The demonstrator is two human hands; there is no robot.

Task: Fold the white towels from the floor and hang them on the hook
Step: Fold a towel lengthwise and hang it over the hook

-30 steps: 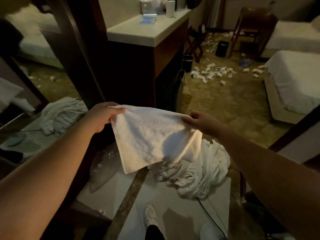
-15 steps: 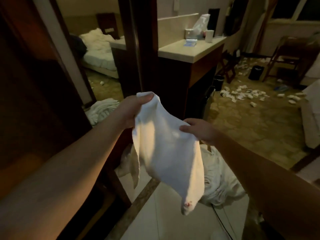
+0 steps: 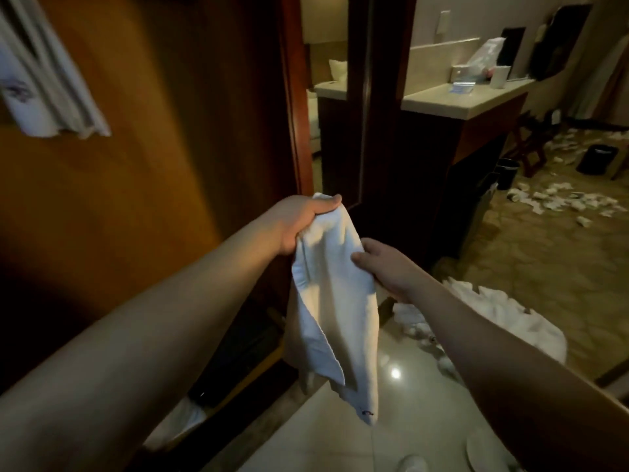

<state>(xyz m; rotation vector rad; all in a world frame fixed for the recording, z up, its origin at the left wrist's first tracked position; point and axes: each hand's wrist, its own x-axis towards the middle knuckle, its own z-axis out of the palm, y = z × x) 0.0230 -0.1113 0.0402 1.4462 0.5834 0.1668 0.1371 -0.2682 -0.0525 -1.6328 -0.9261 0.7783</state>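
Observation:
A folded white towel (image 3: 335, 311) hangs long and narrow in front of me. My left hand (image 3: 299, 221) grips its top end, fingers curled over the cloth. My right hand (image 3: 384, 267) holds the towel's right edge a little lower, thumb on the front. Another white towel (image 3: 44, 80) hangs on the wooden door at the upper left; its hook is hidden. A heap of white towels (image 3: 503, 315) lies on the floor to the right, behind my right forearm.
The brown wooden door (image 3: 163, 148) fills the left side. A dark cabinet with a pale counter (image 3: 456, 100) stands ahead right. Paper scraps (image 3: 561, 199) litter the carpet, near a black bin (image 3: 597, 158). Glossy tiles (image 3: 340, 437) lie below.
The towel went from spread wide between both hands to gathered narrow and hanging. My hands came close together. My view swung left and up, bringing the door and its hanging towel into sight.

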